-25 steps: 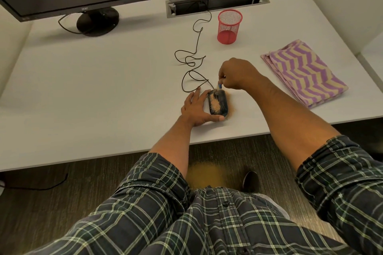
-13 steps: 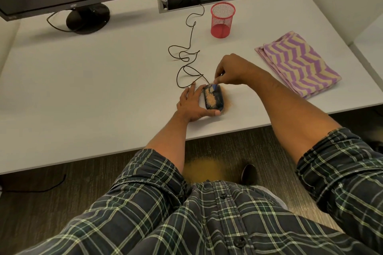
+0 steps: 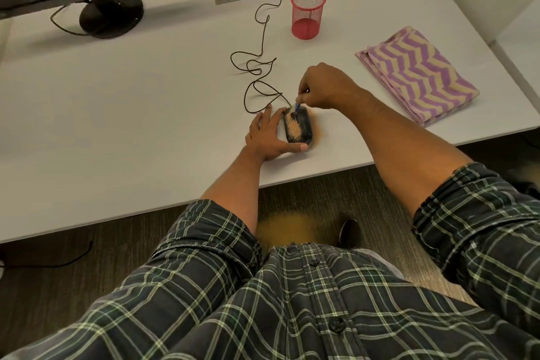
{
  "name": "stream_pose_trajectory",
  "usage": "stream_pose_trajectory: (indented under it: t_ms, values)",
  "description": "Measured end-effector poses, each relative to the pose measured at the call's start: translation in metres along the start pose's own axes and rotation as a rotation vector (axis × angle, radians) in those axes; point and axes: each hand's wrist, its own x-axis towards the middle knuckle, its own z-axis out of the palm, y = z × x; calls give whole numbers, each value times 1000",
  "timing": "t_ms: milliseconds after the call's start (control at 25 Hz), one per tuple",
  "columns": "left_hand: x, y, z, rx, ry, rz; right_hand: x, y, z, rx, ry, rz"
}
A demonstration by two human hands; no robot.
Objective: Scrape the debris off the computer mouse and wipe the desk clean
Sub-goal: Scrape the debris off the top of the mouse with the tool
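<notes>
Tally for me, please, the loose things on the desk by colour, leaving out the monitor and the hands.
Black: 1, mouse
Red: 1, mesh cup
Purple and cream: 1, folded cloth
Blue: 1, scraper
Total: 4

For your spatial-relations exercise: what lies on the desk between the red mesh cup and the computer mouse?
In the head view, only the mouse's dark cable loops between the red mesh cup and the computer mouse.
</notes>
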Motion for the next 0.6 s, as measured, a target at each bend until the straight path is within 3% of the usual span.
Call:
stream_pose_trajectory:
  t_ms: [600]
  values:
    - [-1,1,0,-5,-1,0,6,0,3,-33,41,-4]
